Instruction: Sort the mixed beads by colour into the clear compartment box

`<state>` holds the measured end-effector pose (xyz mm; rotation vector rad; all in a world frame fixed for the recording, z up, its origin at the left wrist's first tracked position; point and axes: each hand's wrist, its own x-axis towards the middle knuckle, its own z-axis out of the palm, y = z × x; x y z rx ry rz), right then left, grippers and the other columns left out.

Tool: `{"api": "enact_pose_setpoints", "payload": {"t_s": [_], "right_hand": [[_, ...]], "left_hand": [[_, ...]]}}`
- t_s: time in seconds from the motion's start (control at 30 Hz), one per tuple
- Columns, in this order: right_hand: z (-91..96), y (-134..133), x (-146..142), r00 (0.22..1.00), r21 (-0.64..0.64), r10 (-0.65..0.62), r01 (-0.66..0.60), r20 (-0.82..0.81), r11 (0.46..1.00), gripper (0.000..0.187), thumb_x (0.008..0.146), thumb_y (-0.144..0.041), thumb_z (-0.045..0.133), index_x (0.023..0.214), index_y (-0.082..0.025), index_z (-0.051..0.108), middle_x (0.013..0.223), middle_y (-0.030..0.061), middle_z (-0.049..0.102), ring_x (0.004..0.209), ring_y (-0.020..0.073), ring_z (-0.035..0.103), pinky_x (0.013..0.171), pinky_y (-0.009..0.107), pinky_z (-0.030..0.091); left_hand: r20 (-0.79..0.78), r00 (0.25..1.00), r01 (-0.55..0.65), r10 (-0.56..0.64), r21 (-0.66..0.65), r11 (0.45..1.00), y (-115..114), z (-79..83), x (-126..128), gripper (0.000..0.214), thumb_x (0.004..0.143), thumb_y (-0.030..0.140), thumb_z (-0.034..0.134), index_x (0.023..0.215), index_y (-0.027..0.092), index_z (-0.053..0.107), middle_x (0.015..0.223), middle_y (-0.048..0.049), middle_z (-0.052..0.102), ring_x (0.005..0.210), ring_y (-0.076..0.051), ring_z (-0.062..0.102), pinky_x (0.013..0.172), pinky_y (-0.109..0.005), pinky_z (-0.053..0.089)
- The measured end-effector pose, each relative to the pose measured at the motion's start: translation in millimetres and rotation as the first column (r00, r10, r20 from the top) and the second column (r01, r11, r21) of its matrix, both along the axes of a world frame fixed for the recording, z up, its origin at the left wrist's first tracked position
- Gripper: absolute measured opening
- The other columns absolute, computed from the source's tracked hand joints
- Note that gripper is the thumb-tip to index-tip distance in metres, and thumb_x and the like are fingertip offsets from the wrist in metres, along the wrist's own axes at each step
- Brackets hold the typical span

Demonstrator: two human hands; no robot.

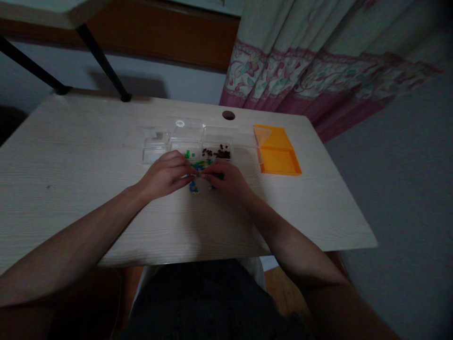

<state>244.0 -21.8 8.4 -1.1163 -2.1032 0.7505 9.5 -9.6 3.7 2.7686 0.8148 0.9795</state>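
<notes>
My left hand (166, 174) and my right hand (226, 177) meet at the middle of a pale wooden table (71, 156), fingers curled and pinched together over a small pile of blue and green pieces (197, 166). What the fingertips hold is too small to name. A few blue pieces (193, 188) lie just below the hands. Right behind the hands stands a clear plastic compartment box (155, 148); one cell holds green pieces (188, 153), another holds dark brown pieces (218, 152).
An orange tray (278, 150) lies to the right of the clear box. A round cable hole (228, 114) sits near the table's far edge. Black legs (101, 59) of another table stand at the far left. A patterned curtain (318, 61) hangs behind on the right.
</notes>
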Motion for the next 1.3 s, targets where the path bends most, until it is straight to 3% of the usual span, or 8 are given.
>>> {"api": "enact_pose_setpoints", "payload": {"t_s": [0.43,0.57,0.83,1.1,1.3], "right_hand": [[4.9,-2.9,-1.2,1.000,-0.022,0.011,-0.011,0.008,1.000,0.017,0.090,-0.026,0.063,0.096,-0.022,0.077,0.085,0.0024,0.068,0.080,0.0146,0.060,0.076,0.027,0.045],[6.9,-3.6,-1.4,0.997,-0.018,-0.055,0.056,0.055,0.998,0.019,0.091,-0.023,0.060,0.100,-0.021,0.077,0.084,0.0026,0.067,0.081,0.0147,0.059,0.076,0.026,0.044],[11.1,-5.9,0.7,0.973,0.039,-0.173,0.169,0.153,0.985,0.022,0.091,-0.020,0.058,0.105,-0.021,0.076,0.089,0.0042,0.067,0.087,0.0165,0.059,0.082,0.028,0.045],[8.4,-4.9,1.1,0.957,0.064,-0.196,0.187,0.212,0.980,0.024,0.091,-0.018,0.057,0.106,-0.021,0.076,0.092,0.0059,0.068,0.090,0.0189,0.059,0.085,0.031,0.045],[6.7,-4.5,3.4,0.947,0.080,-0.199,0.184,0.254,0.980,0.028,0.092,-0.018,0.053,0.109,-0.022,0.075,0.096,0.0059,0.068,0.095,0.0199,0.059,0.088,0.032,0.044]], "left_hand": [[0.006,0.998,-0.063,0.064,-0.043,0.997,-2.6,5.8,1.3,0.016,0.091,0.033,0.062,0.096,0.021,0.072,0.087,-0.0041,0.069,0.087,-0.021,0.062,0.079,-0.034,0.049],[0.010,0.991,-0.130,0.131,-0.024,0.991,0.9,5.7,-2.9,0.017,0.090,0.035,0.063,0.096,0.021,0.071,0.089,-0.0040,0.070,0.088,-0.021,0.062,0.084,-0.037,0.049],[0.109,0.886,-0.452,0.451,-0.017,0.892,12.3,-2.2,-12.0,0.019,0.090,0.039,0.061,0.090,0.022,0.071,0.088,-0.0043,0.071,0.089,-0.024,0.061,0.090,-0.043,0.044],[0.103,0.852,-0.503,0.514,-0.111,0.857,11.4,-0.6,-11.1,0.017,0.090,0.033,0.059,0.094,0.023,0.072,0.090,-0.0050,0.071,0.093,-0.026,0.060,0.091,-0.046,0.043],[0.090,0.843,-0.522,0.530,-0.099,0.847,10.4,-0.3,-11.0,0.019,0.091,0.033,0.058,0.097,0.022,0.072,0.091,-0.0050,0.071,0.091,-0.025,0.059,0.090,-0.045,0.044]]}}
